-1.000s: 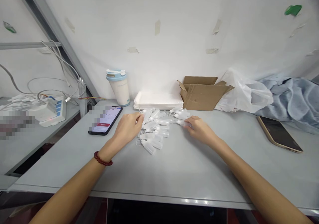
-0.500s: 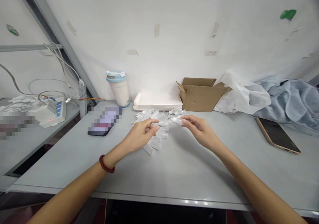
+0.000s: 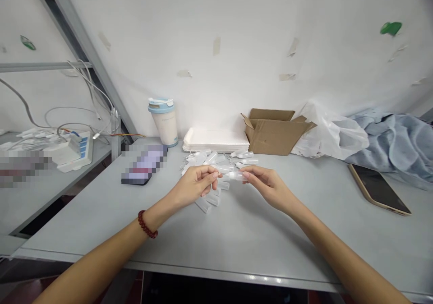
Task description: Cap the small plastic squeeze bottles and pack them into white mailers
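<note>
My right hand pinches the clear end of a small translucent tube with a white cap, held level above the table. My left hand, with a dark red beaded bracelet on its wrist, is closed in a pinch at the cap end, where a thin cord or wire comes out. The exact fingertip contact is too small to see clearly. Beneath and behind the hands lies a loose pile of similar tubes with thin white loops, partly hidden by my left hand.
Along the wall stand a lidded cup, a stack of white trays or sleeves, an open cardboard box, a white plastic bag and a blue-grey cloth. One phone lies right, another left. A power strip sits far left.
My right hand has brought the tube slightly left and down to my left hand. The left fingers have closed at its cap end. The view has shifted slightly.
</note>
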{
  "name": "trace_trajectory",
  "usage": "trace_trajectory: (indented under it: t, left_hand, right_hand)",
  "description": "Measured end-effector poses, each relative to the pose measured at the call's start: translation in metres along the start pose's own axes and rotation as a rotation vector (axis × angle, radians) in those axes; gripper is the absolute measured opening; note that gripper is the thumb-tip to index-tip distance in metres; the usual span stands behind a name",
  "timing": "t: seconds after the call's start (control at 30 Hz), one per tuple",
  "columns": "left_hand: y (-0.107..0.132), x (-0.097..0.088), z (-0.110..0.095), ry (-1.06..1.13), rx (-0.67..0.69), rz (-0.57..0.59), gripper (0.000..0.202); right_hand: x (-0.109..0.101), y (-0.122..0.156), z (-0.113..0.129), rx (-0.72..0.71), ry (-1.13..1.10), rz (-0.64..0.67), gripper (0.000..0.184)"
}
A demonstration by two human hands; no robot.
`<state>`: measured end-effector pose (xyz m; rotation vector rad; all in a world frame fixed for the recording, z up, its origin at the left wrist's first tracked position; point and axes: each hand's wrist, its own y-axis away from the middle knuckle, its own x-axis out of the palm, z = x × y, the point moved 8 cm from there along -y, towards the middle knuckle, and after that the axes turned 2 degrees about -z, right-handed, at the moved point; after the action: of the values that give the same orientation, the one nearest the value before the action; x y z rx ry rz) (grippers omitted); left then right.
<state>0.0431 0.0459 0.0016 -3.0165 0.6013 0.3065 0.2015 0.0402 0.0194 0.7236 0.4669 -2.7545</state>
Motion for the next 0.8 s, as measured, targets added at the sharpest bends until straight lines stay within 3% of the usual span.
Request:
trace_trajectory:
  t: [0.8]
  left_hand:
    - [0.0019, 0.0026, -0.0026, 0.067, -0.024, 0.023, 0.024]
  right_hand:
    - [0.0046, 0.0013, -0.0014, 0.002, -0.06, 0.002, 0.031]
